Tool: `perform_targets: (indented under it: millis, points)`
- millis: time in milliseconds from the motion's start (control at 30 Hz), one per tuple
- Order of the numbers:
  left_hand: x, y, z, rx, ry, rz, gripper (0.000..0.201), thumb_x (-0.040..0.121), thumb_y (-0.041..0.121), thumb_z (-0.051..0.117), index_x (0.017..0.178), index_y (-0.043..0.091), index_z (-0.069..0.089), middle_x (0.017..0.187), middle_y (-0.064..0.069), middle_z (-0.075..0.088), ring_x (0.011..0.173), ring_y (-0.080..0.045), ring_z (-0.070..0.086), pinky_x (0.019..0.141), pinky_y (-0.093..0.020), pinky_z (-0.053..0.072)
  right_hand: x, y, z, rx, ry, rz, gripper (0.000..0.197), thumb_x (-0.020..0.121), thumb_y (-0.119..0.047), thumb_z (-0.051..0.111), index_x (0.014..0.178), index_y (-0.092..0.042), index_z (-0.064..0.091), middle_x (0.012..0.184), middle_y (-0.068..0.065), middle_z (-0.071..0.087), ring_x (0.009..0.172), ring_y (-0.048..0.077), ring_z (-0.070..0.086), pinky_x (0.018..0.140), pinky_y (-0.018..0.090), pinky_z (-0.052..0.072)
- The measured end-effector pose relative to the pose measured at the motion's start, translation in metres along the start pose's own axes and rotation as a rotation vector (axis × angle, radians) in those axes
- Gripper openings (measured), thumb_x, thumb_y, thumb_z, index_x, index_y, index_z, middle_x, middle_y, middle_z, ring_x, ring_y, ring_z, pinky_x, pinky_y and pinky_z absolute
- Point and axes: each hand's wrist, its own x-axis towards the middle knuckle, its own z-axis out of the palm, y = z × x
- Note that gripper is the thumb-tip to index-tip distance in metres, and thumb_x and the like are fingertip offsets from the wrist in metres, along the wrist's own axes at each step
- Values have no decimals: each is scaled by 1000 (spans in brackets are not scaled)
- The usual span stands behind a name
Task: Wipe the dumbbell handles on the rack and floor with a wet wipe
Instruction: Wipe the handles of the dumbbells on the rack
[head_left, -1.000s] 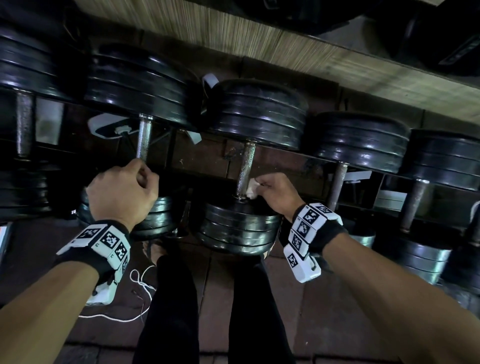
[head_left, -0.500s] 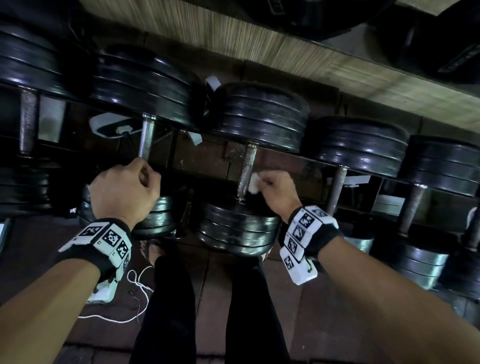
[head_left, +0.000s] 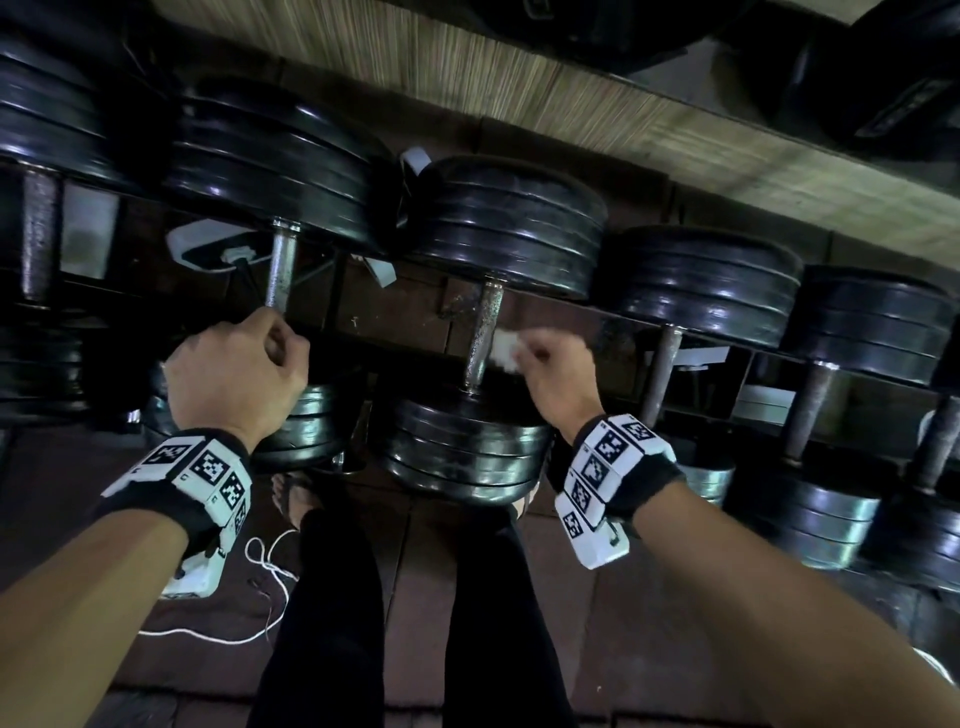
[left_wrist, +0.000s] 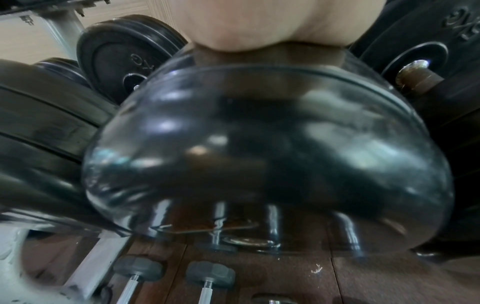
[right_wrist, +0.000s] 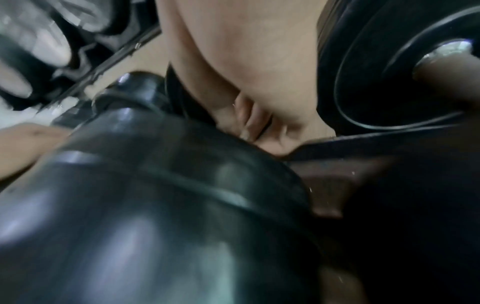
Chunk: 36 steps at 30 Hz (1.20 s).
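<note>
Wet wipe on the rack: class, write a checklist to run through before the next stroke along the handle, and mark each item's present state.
1. Wet wipe pinched in the right hand: ok.
2. Wipe against the middle dumbbell's handle: ok.
3. Left hand grips the neighbouring dumbbell's handle: ok.
4. Upper part of the middle handle bare and reachable: ok.
5. Wipe still wet: cannot tell.
6. Far side of the handle wiped: cannot tell.

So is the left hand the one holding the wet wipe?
No. The wet wipe is pinched in the right hand; the left hand grips the neighbouring dumbbell handle bare.
</note>
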Motion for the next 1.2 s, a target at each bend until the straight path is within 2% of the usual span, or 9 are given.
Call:
perform_targets:
  millis: [67,233,433,567,633,767,967,1067,1200]
  points:
    - [0,-1,1,0,-1,2,11,86,24,63,78,16,65,64,-13,61,63,-41,58,57,-37,36,12,-15,2,15,172,-63,22,97,-13,61,114,-9,74,106,11,75,99,25,68,89,25,46]
    - [0,-2,1,-10,18,6,10,86,22,64,78,15,65,62,-13,60,62,-41,58,57,-36,34,19,-24,16,-15,189,-219,10,94,-16,69,97,-11,76,95,5,78,86,22,72,84,37,55]
    - [0,-6,3,-31,36,49,16,85,27,56,77,16,64,60,-12,59,57,-40,57,53,-34,34,-6,-3,15,-72,-236,-238,12,94,-15,69,100,-18,79,100,-2,78,95,10,72,95,35,56]
    - [0,-7,4,-38,41,57,19,84,30,53,75,16,64,60,-12,59,56,-39,57,53,-33,34,6,-22,6,-102,219,-315,23,95,-8,62,116,-9,73,103,15,73,92,29,69,89,39,55]
    - [0,-6,5,-35,37,52,19,84,30,54,75,17,64,60,-12,59,57,-39,57,53,-32,34,8,-31,10,-101,261,-327,23,96,-11,60,116,-9,73,104,15,72,93,32,67,87,40,54]
    - [1,-5,3,-18,30,30,13,85,25,61,76,16,64,60,-12,58,57,-39,57,54,-32,32,6,-35,20,-76,102,-244,20,99,-25,63,112,-15,76,106,4,77,97,23,72,87,25,51]
    - [1,0,1,-5,3,27,23,87,29,53,79,14,69,60,-12,63,56,-37,60,60,-36,41,-4,-18,23,-158,-331,-24,19,94,-30,70,106,-18,78,104,1,74,97,14,66,84,25,49]
    - [-11,28,9,-59,-139,88,34,87,41,46,96,21,72,83,-4,75,80,-29,71,83,-41,48,-20,-13,16,61,-257,37,10,95,-21,67,96,-16,77,82,-9,68,77,2,58,76,21,40]
    - [-38,102,24,-676,-619,124,34,102,30,51,133,18,58,123,5,66,116,-15,62,99,-24,44,-51,-14,-3,495,-265,47,14,94,-18,69,109,-19,70,85,5,73,83,8,67,86,25,50]
